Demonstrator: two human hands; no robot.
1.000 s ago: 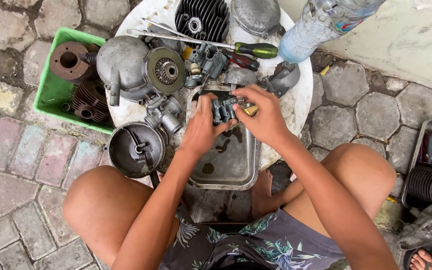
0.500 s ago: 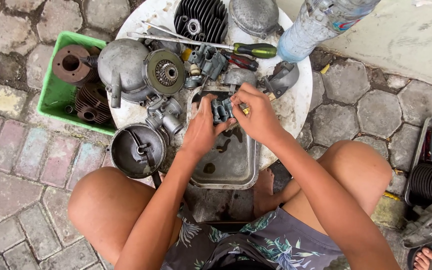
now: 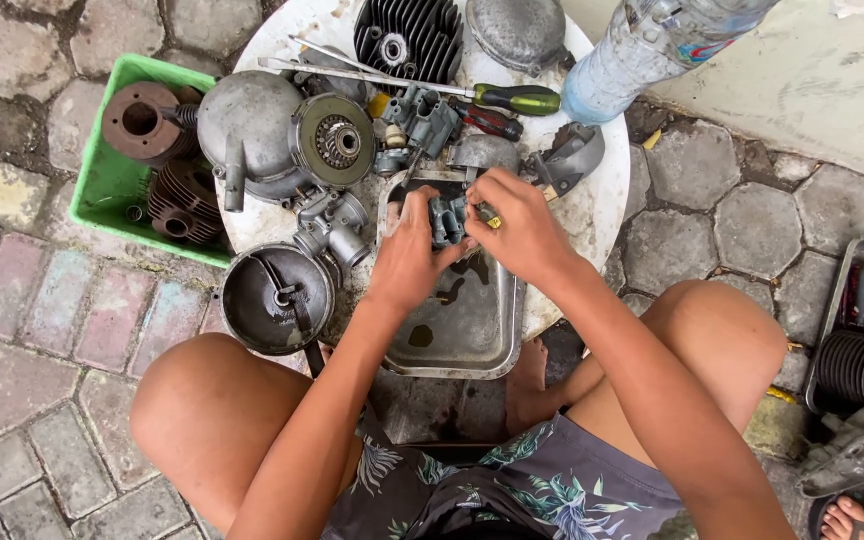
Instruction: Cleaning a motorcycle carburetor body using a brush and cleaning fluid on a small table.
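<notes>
Both hands barely shifted on carburetor

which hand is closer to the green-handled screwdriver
Right. The right hand sits just below the screwdriver; the left hand is lower and further left, both on the small metal part.

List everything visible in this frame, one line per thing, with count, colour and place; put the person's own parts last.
small carburettor part: 1, grey metal, held over the tray
metal tray: 1, grey, oily, front of the table
round table: 1, white, centre
screwdriver: 1, green and black handle, table top
finned cylinder head: 1, black, table's far edge
domed covers: 2, grey, table left and far edge
round pan: 1, dark grey, table's left front
green bin: 1, holding rusty finned cylinders, left
plastic bottle: 1, clear, upper right
left hand: gripping the part
right hand: fingers on the part
</notes>
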